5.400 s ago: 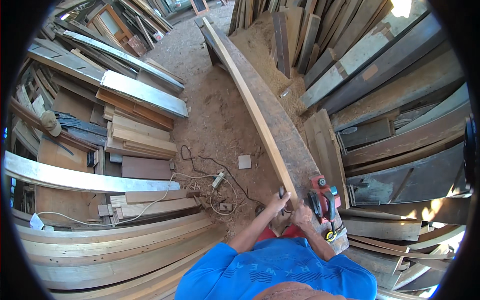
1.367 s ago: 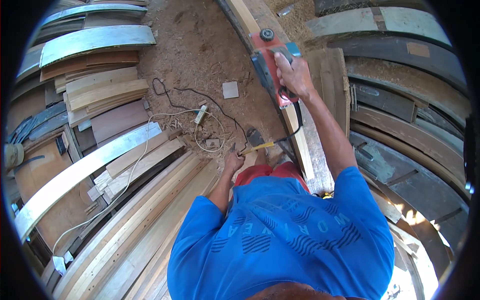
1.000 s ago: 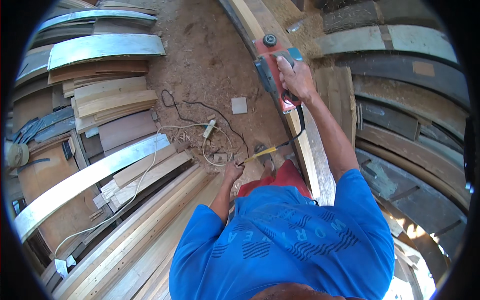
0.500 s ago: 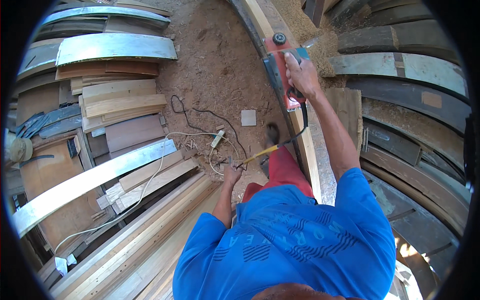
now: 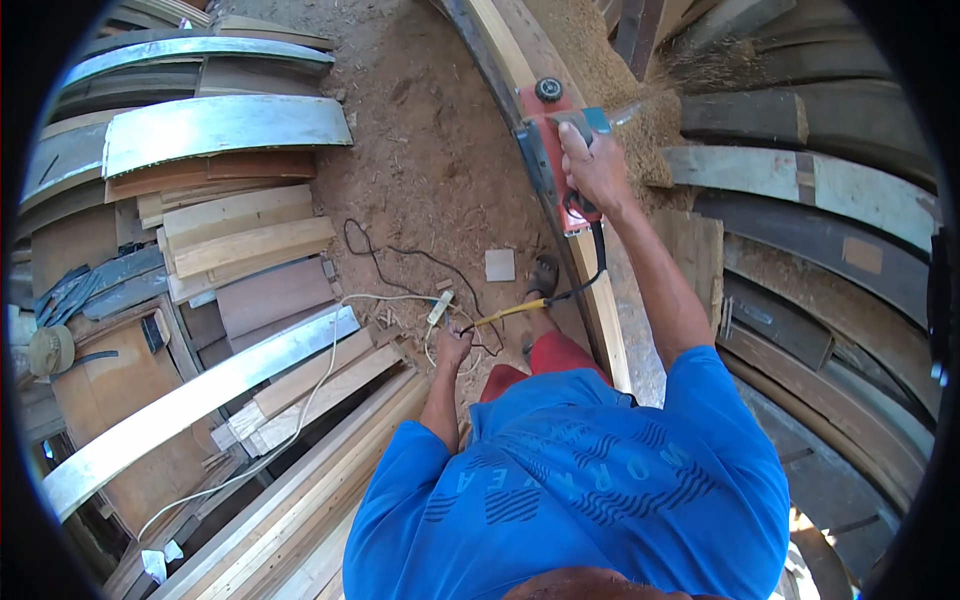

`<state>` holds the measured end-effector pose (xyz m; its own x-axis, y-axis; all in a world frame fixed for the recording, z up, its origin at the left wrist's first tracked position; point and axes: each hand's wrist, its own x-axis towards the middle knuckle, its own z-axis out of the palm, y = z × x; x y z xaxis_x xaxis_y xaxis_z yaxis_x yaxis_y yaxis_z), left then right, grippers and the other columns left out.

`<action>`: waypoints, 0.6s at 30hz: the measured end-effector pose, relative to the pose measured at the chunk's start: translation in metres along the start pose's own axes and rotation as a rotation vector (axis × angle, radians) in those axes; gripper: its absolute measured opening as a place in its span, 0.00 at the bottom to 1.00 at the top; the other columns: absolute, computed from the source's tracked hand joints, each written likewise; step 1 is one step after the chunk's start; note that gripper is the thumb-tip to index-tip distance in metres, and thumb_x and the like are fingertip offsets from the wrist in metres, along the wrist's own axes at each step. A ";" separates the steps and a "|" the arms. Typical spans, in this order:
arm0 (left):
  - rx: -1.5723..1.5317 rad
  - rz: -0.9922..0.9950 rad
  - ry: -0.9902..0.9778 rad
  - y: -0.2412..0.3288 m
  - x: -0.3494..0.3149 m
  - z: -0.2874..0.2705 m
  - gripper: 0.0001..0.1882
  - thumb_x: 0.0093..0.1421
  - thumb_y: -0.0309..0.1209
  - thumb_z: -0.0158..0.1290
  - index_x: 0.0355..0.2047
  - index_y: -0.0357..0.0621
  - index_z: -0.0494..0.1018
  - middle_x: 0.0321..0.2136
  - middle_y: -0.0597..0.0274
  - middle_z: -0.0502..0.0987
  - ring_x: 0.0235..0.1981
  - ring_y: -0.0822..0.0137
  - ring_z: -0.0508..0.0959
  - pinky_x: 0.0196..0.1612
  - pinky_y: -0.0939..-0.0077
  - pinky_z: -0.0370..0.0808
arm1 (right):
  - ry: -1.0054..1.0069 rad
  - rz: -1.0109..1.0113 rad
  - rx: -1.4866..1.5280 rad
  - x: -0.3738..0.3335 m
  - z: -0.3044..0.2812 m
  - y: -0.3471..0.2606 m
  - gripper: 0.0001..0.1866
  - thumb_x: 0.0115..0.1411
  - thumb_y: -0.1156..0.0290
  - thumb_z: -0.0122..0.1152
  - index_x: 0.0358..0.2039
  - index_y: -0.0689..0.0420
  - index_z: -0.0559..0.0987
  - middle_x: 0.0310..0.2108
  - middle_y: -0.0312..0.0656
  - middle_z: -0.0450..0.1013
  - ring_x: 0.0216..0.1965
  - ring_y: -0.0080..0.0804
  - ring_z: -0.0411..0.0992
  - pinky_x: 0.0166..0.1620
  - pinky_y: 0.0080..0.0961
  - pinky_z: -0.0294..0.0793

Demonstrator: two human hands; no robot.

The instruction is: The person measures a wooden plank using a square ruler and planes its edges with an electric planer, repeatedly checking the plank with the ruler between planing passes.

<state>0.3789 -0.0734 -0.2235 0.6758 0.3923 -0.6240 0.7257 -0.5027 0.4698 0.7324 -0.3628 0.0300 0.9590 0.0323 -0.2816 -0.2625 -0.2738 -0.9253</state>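
Observation:
My right hand [image 5: 597,172] is wrapped around the rear handle of a red and teal electric planer [image 5: 545,150]. The planer sits on a long pale wooden beam [image 5: 606,320] that runs from beside my legs to the far edge. Wood chips [image 5: 725,75] spray out to its right. From the planer's back end a black power cord [image 5: 599,255], with a yellow-wrapped stretch, arcs left to my left hand [image 5: 453,347]. That hand is closed on the cord near my left knee, off the ground. The planer's underside is hidden against the wood.
On the dirt floor lie a white power strip [image 5: 440,306], a looped dark cable [image 5: 375,255] and a square tile [image 5: 500,265]. Stacked boards [image 5: 245,230] line the left, and more planks [image 5: 800,175] line the right. Sawdust [image 5: 645,130] is heaped beyond the beam.
The planer has slid a little farther forward along the beam under my right hand. Flying chips now show at its right. My left hand still holds the cord; the view has shifted slightly.

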 end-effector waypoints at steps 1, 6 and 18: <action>0.000 0.008 0.007 0.002 0.004 -0.003 0.13 0.52 0.36 0.63 0.24 0.38 0.77 0.17 0.53 0.77 0.20 0.61 0.76 0.28 0.63 0.73 | 0.027 -0.020 -0.011 0.004 0.002 -0.004 0.30 0.65 0.42 0.52 0.24 0.61 0.75 0.14 0.34 0.67 0.16 0.23 0.68 0.21 0.28 0.67; -0.085 -0.099 -0.013 0.037 0.021 -0.023 0.13 0.52 0.37 0.63 0.25 0.38 0.78 0.17 0.53 0.77 0.20 0.62 0.77 0.27 0.65 0.73 | 0.013 -0.041 -0.033 0.033 0.005 -0.014 0.32 0.64 0.40 0.52 0.26 0.62 0.76 0.14 0.35 0.67 0.16 0.24 0.69 0.22 0.29 0.68; -0.137 0.026 0.197 0.049 0.094 -0.092 0.11 0.53 0.35 0.63 0.26 0.39 0.77 0.20 0.53 0.80 0.23 0.65 0.79 0.29 0.67 0.74 | -0.048 0.051 -0.104 0.100 0.029 -0.066 0.31 0.63 0.41 0.53 0.21 0.59 0.77 0.16 0.35 0.72 0.19 0.24 0.72 0.26 0.28 0.71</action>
<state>0.4901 0.0099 -0.2012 0.6967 0.5305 -0.4829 0.7096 -0.4107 0.5725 0.8423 -0.3136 0.0558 0.9378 0.0611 -0.3419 -0.2960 -0.3741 -0.8789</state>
